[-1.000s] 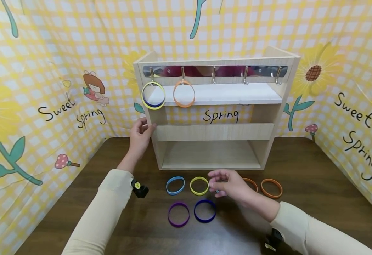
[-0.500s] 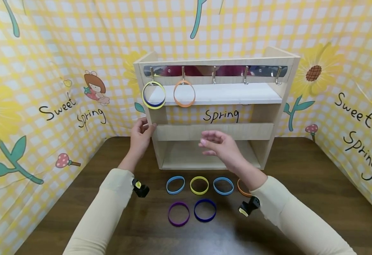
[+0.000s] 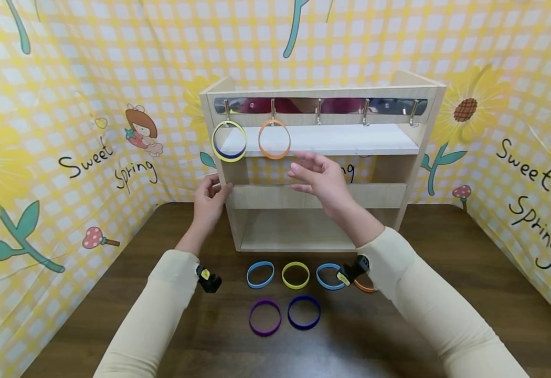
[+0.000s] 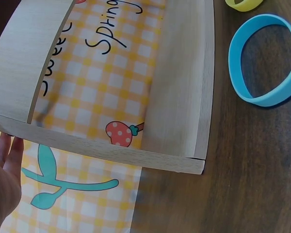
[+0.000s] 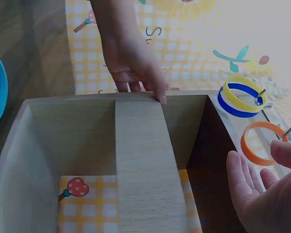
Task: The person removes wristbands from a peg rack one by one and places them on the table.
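Note:
My left hand [image 3: 208,202] holds the left side panel of a small wooden shelf [image 3: 322,195], thumb at the front edge and fingers along the outside. My right hand [image 3: 325,184], with nothing in it and its fingers loosely bent, is raised in front of the shelf. It is just below and to the right of an orange silicone wristband [image 3: 274,157] hanging on the second hook; the right wrist view shows a gap between them. A yellow wristband [image 3: 229,160] and a dark blue wristband [image 5: 228,108] hang together on the leftmost hook.
On the brown table [image 3: 200,346] before the shelf lie light blue [image 3: 260,286], yellow [image 3: 295,286], purple [image 3: 264,334] and dark blue wristbands [image 3: 304,327]. An orange wristband [image 3: 364,288] is partly behind my right sleeve. Several metal hooks [image 3: 319,113] line the shelf's top bar.
My right hand has risen from over the table wristbands to the front of the shelf, near the hanging orange wristband. My left hand stays at the side panel.

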{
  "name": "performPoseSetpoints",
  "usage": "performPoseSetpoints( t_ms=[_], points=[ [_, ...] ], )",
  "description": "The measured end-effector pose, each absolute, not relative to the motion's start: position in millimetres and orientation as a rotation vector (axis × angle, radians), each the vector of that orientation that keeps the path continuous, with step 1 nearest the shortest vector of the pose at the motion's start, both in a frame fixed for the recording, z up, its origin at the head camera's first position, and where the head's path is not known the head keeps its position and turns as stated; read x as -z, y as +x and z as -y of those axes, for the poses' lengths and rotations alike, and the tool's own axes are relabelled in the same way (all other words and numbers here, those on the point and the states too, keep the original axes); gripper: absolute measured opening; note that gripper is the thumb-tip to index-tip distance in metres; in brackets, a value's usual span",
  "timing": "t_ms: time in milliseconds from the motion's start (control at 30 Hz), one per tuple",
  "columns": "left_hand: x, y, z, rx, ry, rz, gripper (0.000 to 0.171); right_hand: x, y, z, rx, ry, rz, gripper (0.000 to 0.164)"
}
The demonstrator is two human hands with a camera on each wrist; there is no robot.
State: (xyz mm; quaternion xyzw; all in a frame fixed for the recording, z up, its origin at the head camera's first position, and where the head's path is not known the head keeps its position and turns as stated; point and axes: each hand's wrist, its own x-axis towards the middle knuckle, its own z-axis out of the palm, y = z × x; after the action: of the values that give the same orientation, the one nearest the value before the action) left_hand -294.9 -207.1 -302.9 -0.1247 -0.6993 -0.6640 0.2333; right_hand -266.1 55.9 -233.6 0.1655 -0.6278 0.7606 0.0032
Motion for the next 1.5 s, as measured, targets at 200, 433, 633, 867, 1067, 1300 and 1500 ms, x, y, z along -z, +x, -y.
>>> performPoseSetpoints(
  t_ms=[200,433,633,867,1067,1300,1500],
  points=[
    [301.7,-295.4,207.7,1.822,-0.368,1.914,0.032,222.2,-273.5,-51.2,-2.435,0.468,1.964,0.042],
    [303.0,-294.6,208.5,1.816,-0.355,1.935,0.033,216.2,-275.7,-45.0,-2.436,0.418,2.015,0.041],
    [304.4,-294.2,209.1,1.822,-0.343,1.953,0.034,215.5,-276.7,-39.8,-2.446,0.415,2.017,0.037],
    [303.5,-294.3,208.8,1.825,-0.339,1.956,0.035,212.4,-278.2,-34.9,-2.524,0.378,1.947,0.031],
    [303.6,-295.2,208.6,1.816,-0.359,1.941,0.034,210.1,-278.2,-34.1,-2.597,0.370,1.827,0.026],
    [303.5,-294.4,208.0,1.814,-0.358,1.943,0.033,205.2,-274.4,-34.4,-2.647,0.379,1.716,0.017],
    [302.1,-293.5,209.4,1.802,-0.340,1.971,0.033,198.1,-268.8,-36.1,-2.664,0.403,1.659,0.020]
  ],
)
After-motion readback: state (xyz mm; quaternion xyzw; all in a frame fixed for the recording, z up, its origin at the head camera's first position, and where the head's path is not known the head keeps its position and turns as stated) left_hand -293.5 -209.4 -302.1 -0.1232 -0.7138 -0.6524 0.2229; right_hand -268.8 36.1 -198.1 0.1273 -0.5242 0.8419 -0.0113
